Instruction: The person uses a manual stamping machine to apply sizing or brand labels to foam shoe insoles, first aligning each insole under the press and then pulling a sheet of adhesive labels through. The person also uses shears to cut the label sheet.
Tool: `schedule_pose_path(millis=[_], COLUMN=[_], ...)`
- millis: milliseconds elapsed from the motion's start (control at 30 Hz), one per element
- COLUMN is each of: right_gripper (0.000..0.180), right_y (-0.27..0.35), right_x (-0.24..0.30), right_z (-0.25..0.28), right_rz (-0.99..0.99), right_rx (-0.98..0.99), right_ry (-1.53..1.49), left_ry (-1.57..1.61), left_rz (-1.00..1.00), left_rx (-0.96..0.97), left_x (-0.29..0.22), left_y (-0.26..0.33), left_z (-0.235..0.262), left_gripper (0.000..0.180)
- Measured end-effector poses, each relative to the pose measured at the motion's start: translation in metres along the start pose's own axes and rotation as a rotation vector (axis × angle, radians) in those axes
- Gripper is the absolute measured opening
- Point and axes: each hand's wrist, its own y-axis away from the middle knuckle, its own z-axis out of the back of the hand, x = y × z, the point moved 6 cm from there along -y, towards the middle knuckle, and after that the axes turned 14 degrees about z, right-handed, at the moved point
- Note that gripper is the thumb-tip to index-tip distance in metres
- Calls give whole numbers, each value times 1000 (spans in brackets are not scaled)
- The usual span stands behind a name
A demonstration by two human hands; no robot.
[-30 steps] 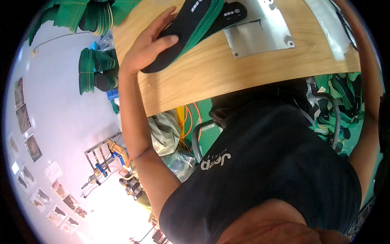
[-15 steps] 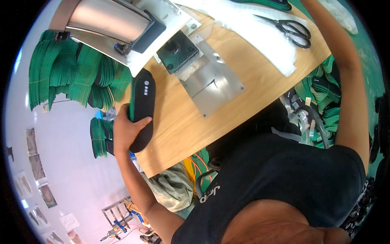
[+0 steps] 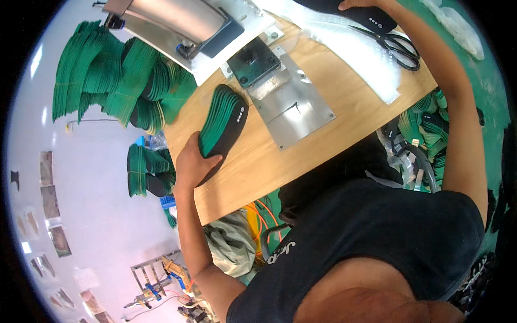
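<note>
The bench [image 3: 344, 116] carries one press [image 3: 183, 21] at eleven o'clock, one steel plate [image 3: 293, 107] with a black die block [image 3: 253, 61], one clear sheet [image 3: 355, 48], and one pair of scissors [image 3: 401, 48] at one o'clock. Green insole heaps [image 3: 116, 81], too many to count, lie at ten o'clock, seemingly unprocessed. One insole stack [image 3: 221, 126] rests on the bench at its left edge, the left hand [image 3: 196, 161] curled around its near end. The right hand [image 3: 366, 4] presses a black insole [image 3: 350, 11] at twelve; its finger state cannot be told.

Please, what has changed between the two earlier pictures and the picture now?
The left hand kept its grip on the insole stack and brought it along the wooden table toward the metal plate. The right hand now rests on a black insole. The scissors stayed put.
</note>
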Motion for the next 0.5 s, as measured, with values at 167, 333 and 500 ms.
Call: schedule_pose_path(millis=[167,333,500], right_gripper=[60,69,74], right_y=[72,175,177], right_x=[37,117,269], right_z=[56,83,32], right_rz=[-141,2,316], right_rx=[-394,-362,-18], right_ry=[-165,-448,-775], left_ry=[65,127,-28], left_rz=[38,-183,-388], left_rx=[-169,-558,-660], left_x=[16,19,0], left_y=[25,59,67], left_z=[-7,17,27], left_gripper=[60,57,56])
